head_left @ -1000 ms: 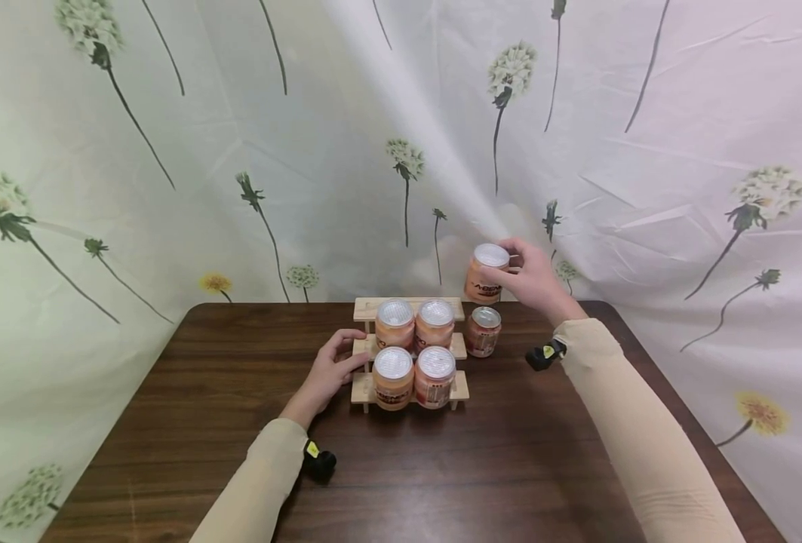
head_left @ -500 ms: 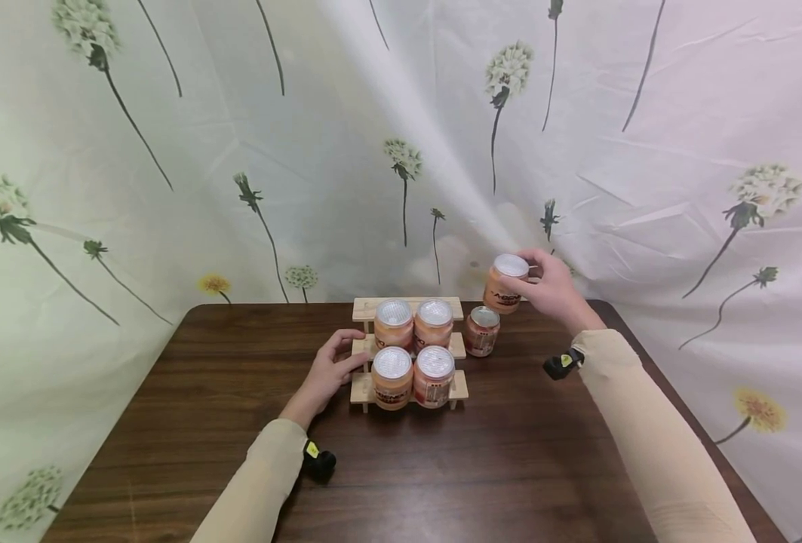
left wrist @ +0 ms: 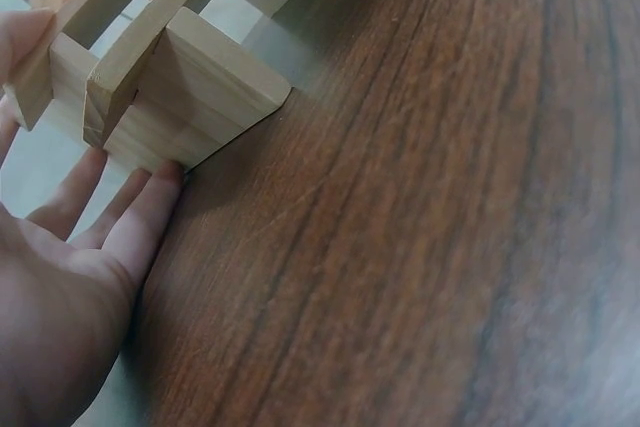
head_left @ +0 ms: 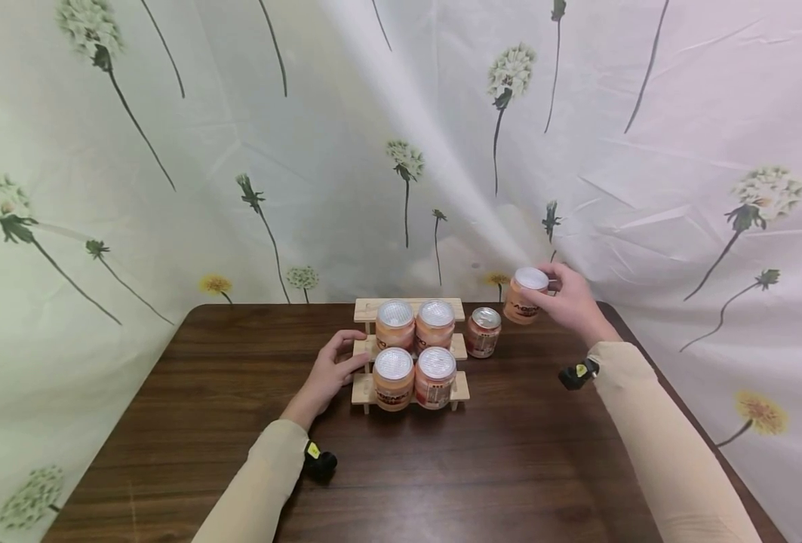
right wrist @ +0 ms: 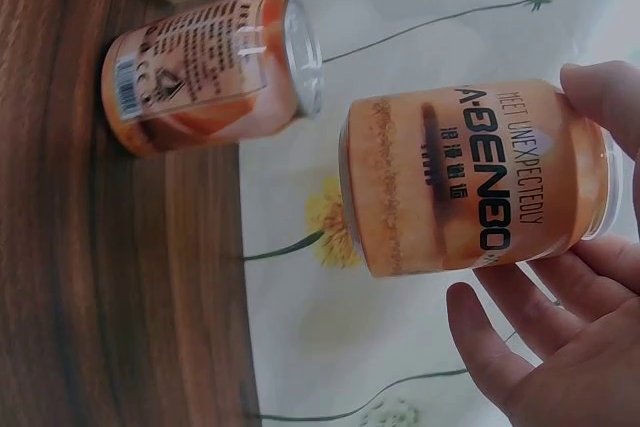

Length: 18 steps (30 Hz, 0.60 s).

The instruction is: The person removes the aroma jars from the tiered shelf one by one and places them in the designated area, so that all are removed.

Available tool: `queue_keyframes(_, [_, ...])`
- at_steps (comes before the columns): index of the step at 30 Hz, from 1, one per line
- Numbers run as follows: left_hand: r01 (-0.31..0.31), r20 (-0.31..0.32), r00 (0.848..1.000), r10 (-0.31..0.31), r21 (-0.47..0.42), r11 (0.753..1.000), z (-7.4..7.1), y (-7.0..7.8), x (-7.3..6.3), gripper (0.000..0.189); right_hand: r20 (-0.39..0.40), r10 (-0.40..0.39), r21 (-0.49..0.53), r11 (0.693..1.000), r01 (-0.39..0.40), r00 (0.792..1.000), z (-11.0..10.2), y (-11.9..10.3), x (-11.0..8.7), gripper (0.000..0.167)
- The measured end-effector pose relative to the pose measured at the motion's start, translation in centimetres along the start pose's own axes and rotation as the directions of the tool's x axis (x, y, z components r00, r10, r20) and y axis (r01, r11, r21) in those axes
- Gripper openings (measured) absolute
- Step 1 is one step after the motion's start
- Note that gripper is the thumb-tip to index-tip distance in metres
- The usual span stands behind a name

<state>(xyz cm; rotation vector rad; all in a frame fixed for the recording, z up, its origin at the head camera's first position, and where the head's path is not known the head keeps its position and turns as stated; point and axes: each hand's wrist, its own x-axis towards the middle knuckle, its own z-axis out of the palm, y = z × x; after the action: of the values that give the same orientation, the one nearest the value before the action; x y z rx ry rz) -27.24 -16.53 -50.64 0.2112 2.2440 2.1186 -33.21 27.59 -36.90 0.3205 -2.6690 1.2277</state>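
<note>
**Right hand (head_left: 570, 300) shifts a can (head_left: 526, 296) rightward, clear of its neighbour**

From the head view, I can see the held can hanging nearly upright beyond the right of the standing can (head_left: 483, 332), close to the table's far right corner. A second ago it was almost directly behind that can, and higher in view; now it has swung right and come lower, the right arm going with it, and a yellow flower on the cloth (head_left: 346, 188) shows between wooden rack (head_left: 367, 309) and hand. The left hand (head_left: 326, 371) has stayed at the rack's left end, and four other cans (head_left: 394, 388) sit as they did: two on the bottom step, two on the middle one. Everything rests on the dark table (head_left: 251, 377).

From the left wrist, the left hand's fingers reach out fairly straight, loosely spread, their tips touching the rack's side panel; it grasps nothing.

From the right wrist, thumb and fingers pinch the held can near its lid, opened only as wide as the can. "A-BENBO" faces the camera. Its base is off the table, apart from the standing can, whose barcode shows.
</note>
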Motion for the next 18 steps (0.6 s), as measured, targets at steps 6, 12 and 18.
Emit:
queue_keyframes(6, [-0.005,0.002,1.000,0.005,0.001,1.000,-0.1,0.1,-0.1,0.042,0.001,0.002,-0.021,1.000,-0.002,1.000,0.1,1.1,-0.3,0.064])
queue_keyframes(12, [-0.002,0.002,1.000,0.002,0.003,1.000,-0.1,0.1,-0.2,0.043,0.007,-0.017,-0.003,1.000,0.017,1.000,0.7,2.2,-0.6,0.058])
queue_keyframes(18, [-0.001,-0.004,1.000,0.001,0.011,1.000,0.0,0.2,-0.2,0.042,0.020,-0.030,-0.018,0.999,0.030,0.999,1.6,3.6,-1.1,0.053])
